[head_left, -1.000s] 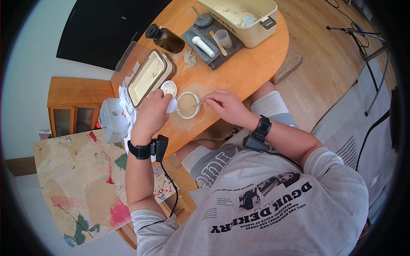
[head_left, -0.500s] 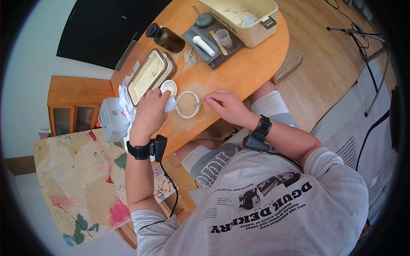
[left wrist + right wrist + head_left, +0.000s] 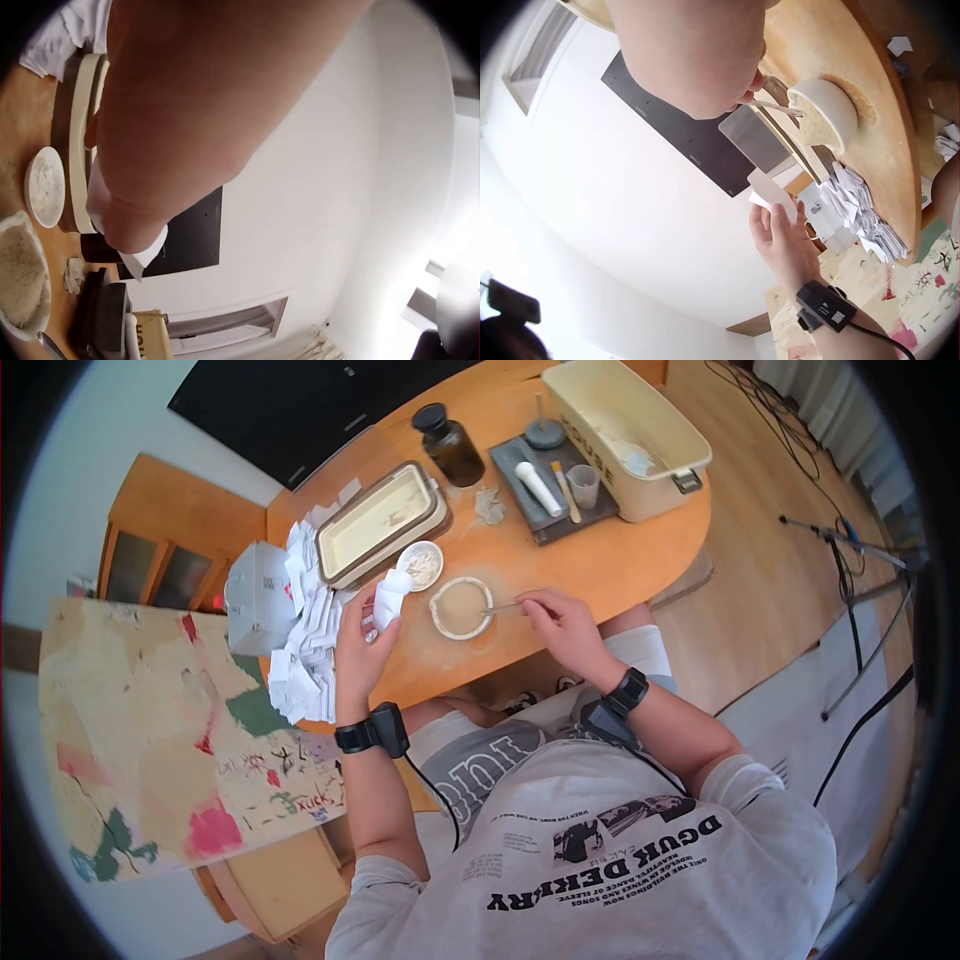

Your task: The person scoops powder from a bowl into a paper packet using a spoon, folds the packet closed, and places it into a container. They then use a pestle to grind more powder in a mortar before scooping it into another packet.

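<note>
You are holding white paper point(image 3: 389, 600) and a thin tool point(image 3: 506, 607).
Near the frame's centre, your right hand point(image 3: 566, 630) is pinching the tool, its tip reaching over the powder-filled bowl point(image 3: 462, 637); left of centre, your left hand point(image 3: 364, 648) is gripping the paper.

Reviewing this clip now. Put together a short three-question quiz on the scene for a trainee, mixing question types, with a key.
1. What does the left hand hold?
a) the dark bottle
b) a piece of white paper
c) a grey rag

2. True or false: the tip of the thin tool in the right hand is inside the small dish of pale flakes.

3. Fill the gap: on the dark slab, the wooden stick lies between the white pestle and a translucent ____.

Key
1: b.
2: False; it is inside the rim of the white bowl that holds beige powder.
3: cup.
</note>
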Demonstrator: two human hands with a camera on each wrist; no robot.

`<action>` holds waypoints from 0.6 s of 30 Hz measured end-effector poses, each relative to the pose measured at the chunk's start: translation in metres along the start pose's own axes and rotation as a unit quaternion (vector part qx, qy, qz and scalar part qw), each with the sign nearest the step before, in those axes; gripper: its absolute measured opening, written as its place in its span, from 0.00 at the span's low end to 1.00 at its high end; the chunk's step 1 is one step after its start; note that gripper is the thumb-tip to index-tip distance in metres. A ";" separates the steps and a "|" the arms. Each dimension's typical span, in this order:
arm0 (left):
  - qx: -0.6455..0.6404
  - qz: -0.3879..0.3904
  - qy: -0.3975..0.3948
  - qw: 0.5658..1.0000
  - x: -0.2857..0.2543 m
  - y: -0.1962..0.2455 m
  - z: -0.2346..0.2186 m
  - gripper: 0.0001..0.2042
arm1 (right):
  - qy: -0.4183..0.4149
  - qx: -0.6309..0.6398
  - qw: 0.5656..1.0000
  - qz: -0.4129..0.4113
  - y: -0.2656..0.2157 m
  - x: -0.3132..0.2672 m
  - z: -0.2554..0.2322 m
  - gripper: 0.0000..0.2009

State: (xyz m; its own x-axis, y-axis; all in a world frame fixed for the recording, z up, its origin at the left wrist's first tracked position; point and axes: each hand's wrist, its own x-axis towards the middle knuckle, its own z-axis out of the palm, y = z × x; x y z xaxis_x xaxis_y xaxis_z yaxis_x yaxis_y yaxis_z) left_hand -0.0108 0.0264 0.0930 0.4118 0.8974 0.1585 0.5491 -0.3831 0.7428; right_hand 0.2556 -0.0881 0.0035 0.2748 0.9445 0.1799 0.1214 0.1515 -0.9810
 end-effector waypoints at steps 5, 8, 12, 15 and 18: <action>-0.416 -0.156 0.094 0.891 -0.033 -0.055 0.022 0.26 | 0.020 0.070 0.992 0.106 0.004 0.004 0.001 0.11; -0.542 -0.125 0.056 0.829 -0.047 -0.089 0.036 0.24 | 0.033 0.118 0.983 0.137 0.007 0.009 0.003 0.11; -0.634 -0.099 0.035 0.766 -0.053 -0.105 0.048 0.22 | 0.060 0.175 0.967 0.176 0.003 0.015 0.001 0.11; -0.645 -0.098 0.040 0.757 -0.051 -0.109 0.049 0.24 | 0.066 0.187 0.965 0.173 0.003 0.020 -0.001 0.12; -0.641 -0.106 0.056 0.758 -0.050 -0.117 0.050 0.24 | 0.068 0.200 0.962 0.173 -0.007 0.032 0.003 0.12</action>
State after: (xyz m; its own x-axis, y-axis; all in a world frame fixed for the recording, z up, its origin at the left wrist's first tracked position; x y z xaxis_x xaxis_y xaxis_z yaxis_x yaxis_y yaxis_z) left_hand -0.0591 0.0155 -0.0344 0.3100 0.9494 -0.0510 -0.5927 0.2349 0.7704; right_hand 0.2602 -0.0582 0.0162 0.3586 0.9157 -0.1813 -0.3688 -0.0395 -0.9287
